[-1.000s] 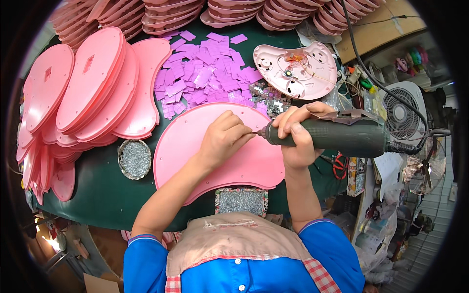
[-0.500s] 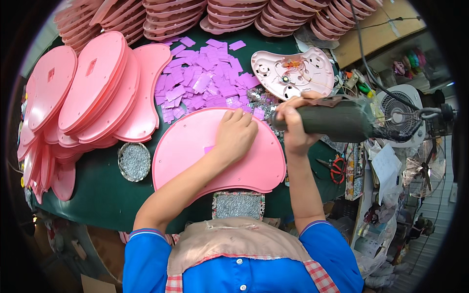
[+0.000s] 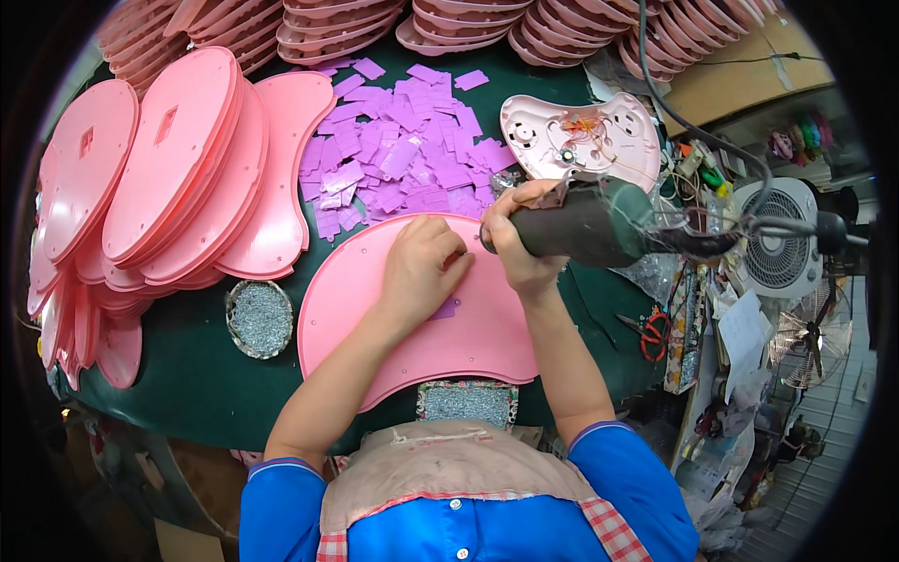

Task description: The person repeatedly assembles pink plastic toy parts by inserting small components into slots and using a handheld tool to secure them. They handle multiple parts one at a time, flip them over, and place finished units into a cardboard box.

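Observation:
A pink, rounded plastic panel [image 3: 412, 351] lies flat on the table before me, small screw holes along its edge. At its middle a small purple rectangular piece [image 3: 445, 309] shows beside my left wrist. My left hand [image 3: 421, 262] rests on the panel's upper part with its fingers curled inward; whatever they hold is hidden. In my right hand [image 3: 524, 244] is a dark green electric screwdriver [image 3: 585, 225], gripped round its body and tilted, its front end over the panel's upper right. Its tip cannot be made out. A cable runs from its back end.
Purple rectangles [image 3: 403, 140] lie heaped beyond the panel. Stacked pink panels [image 3: 178, 169] stand at left, more pink shells [image 3: 468, 23] along the back. A pale pink shell with wires [image 3: 599, 136], red-handled scissors [image 3: 653, 335], a round screw tray [image 3: 259, 318] and a rectangular one [image 3: 465, 403] surround it.
My right hand has brought the electric screwdriver left, over the panel. My left hand has shifted left and its thumb now stands out; more of the purple piece shows.

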Available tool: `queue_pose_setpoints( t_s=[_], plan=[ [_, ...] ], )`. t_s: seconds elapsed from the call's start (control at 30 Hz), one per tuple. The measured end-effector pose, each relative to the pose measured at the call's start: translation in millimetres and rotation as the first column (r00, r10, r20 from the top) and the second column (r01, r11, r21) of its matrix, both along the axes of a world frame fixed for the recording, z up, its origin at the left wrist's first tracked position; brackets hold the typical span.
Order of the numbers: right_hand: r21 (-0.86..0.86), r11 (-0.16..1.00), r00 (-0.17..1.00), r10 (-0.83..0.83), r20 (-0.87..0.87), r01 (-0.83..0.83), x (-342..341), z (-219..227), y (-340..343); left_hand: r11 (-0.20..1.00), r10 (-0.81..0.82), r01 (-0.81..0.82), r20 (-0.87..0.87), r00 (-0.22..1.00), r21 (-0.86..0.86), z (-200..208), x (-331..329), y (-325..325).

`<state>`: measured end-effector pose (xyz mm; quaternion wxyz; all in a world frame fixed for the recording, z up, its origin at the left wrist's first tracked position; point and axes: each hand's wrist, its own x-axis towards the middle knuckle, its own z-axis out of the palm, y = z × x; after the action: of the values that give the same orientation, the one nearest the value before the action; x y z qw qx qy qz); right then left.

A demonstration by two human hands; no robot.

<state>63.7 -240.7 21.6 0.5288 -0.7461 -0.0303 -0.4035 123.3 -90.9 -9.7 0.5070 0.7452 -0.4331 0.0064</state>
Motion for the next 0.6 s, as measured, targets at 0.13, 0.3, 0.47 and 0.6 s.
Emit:
queue_pose_setpoints(
  t_s=[0.13,0.3,0.47,0.6],
  plan=[
    [0.211,0.976,0.998,0.034,0.050,-0.044,-12.2,23.4,-3.6,1.000,-0.017,0.016,0.051,0.999,0.021,1.9,0.5,0.2],
    [0.424,0.900,0.986,0.037,0.163,-0.104,-47.0,78.4,15.2,0.980,-0.175,0.178,0.041,0.984,-0.089,15.2,-8.1,-4.0],
    [0.327,0.945,0.993,-0.007,0.117,-0.032,-75.9,73.8,25.3,0.976,-0.166,0.185,0.153,0.974,-0.116,23.0,-40.2,0.9],
    [0.291,0.948,0.987,-0.151,0.048,0.131,-100.8,78.8,15.9,0.900,-0.432,0.434,0.172,0.885,0.029,37.2,-74.2,32.7]
  ],
)
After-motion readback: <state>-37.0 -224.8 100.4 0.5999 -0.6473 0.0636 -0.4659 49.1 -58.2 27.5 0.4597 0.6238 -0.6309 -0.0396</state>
